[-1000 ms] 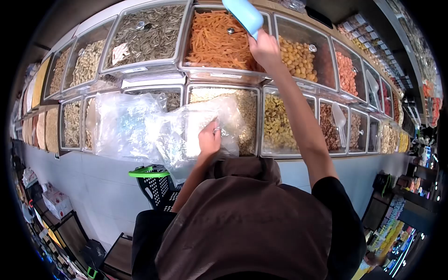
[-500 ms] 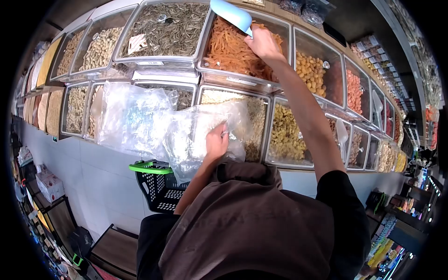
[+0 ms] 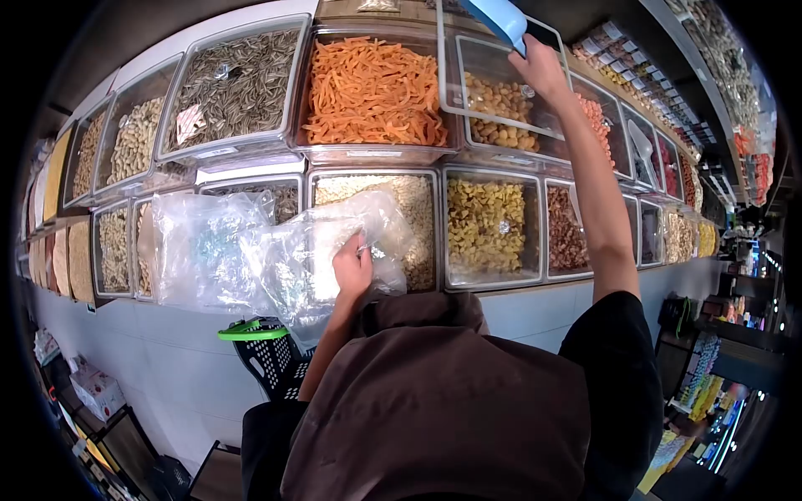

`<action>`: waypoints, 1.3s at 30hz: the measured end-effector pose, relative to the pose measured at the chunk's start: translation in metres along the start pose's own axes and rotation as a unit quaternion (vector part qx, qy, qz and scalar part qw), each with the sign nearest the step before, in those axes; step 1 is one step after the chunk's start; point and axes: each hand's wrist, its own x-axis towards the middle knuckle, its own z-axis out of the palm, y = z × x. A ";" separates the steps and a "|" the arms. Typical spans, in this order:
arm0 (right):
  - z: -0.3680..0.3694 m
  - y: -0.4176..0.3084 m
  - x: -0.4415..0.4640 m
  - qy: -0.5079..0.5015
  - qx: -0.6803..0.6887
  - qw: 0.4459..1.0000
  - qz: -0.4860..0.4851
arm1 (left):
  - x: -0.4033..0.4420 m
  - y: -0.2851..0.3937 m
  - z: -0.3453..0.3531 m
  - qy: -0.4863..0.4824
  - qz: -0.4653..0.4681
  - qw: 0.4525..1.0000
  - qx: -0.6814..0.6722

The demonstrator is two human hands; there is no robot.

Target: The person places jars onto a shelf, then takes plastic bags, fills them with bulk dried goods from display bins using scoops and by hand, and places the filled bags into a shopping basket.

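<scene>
The blue scoop [image 3: 499,20] is in the right hand [image 3: 543,70], its wide end pointing away and left. The clear plastic [image 3: 219,250] is thin, shiny and crinkly, bunched in the left hand [image 3: 352,265] and spread over low bins [image 3: 436,230]. The clear lid [image 3: 480,67] is over yellow bits [image 3: 503,137].

Above the orange strips [image 3: 372,92] the way is free, and entering from the top is possible. At their right, a clear lid [image 3: 489,67] obstructs the round yellow pieces [image 3: 505,138]; below, a plastic bag [image 3: 288,255] partly covers the pale grains [image 3: 420,217].
</scene>
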 end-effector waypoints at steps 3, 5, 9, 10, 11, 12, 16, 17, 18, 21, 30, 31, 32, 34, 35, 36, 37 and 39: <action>-0.006 0.056 -0.026 -0.057 -0.009 0.997 0.051 | 0.000 0.007 -0.001 -0.011 0.003 1.000 0.000; -0.003 0.087 -0.042 -0.070 -0.015 0.996 0.044 | 0.001 0.010 -0.002 -0.005 -0.037 0.999 -0.006; 0.005 0.140 -0.075 -0.076 -0.042 0.994 0.073 | -0.001 0.005 0.004 0.012 -0.014 1.000 -0.001; 0.001 0.145 -0.080 -0.076 -0.041 0.994 0.073 | -0.001 0.005 0.005 0.011 -0.022 1.000 0.001; -0.001 0.149 -0.085 -0.087 -0.048 0.991 0.093 | -0.001 0.005 0.005 0.009 -0.029 1.000 0.004; -0.002 0.154 -0.088 -0.096 -0.055 0.987 0.113 | 0.000 0.005 0.006 0.008 -0.028 1.000 0.007; -0.005 0.170 -0.102 -0.082 -0.054 0.991 0.096 | -0.001 0.003 0.008 0.015 -0.007 0.999 0.032; -0.001 0.178 -0.104 -0.085 -0.058 0.991 0.082 | -0.001 0.004 0.008 0.017 -0.011 0.999 0.033; 0.002 0.186 -0.107 -0.088 -0.063 0.992 0.068 | -0.001 0.005 0.008 0.014 -0.008 0.999 0.034; 0.001 0.184 -0.111 -0.070 -0.087 0.991 0.072 | 0.001 0.009 0.009 0.005 -0.047 0.999 0.020; -0.007 0.178 -0.113 -0.048 -0.081 0.987 0.126 | 0.004 0.029 -0.026 0.098 -0.231 0.965 -0.080; -0.014 0.164 -0.113 -0.050 -0.080 0.988 0.123 | 0.005 0.035 -0.033 0.184 -0.291 0.921 -0.182; -0.019 0.146 -0.113 -0.017 -0.077 0.988 0.130 | 0.011 0.047 -0.044 0.250 -0.300 0.881 -0.267; -0.029 0.107 -0.108 -0.013 -0.040 0.989 0.141 | 0.029 0.103 -0.075 0.337 -0.287 0.802 -0.401; -0.037 0.076 -0.105 -0.015 -0.039 0.989 0.141 | 0.038 0.139 -0.090 0.359 -0.267 0.772 -0.451; -0.046 0.040 -0.101 -0.078 0.054 0.981 0.168 | 0.044 0.155 -0.099 0.359 -0.268 0.773 -0.450; -0.048 0.007 -0.095 -0.138 0.148 0.960 0.192 | 0.049 0.167 -0.106 0.320 -0.250 0.780 -0.476; -0.036 -0.041 -0.077 -0.230 0.138 0.950 0.157 | 0.067 0.178 -0.099 0.267 -0.199 0.812 -0.480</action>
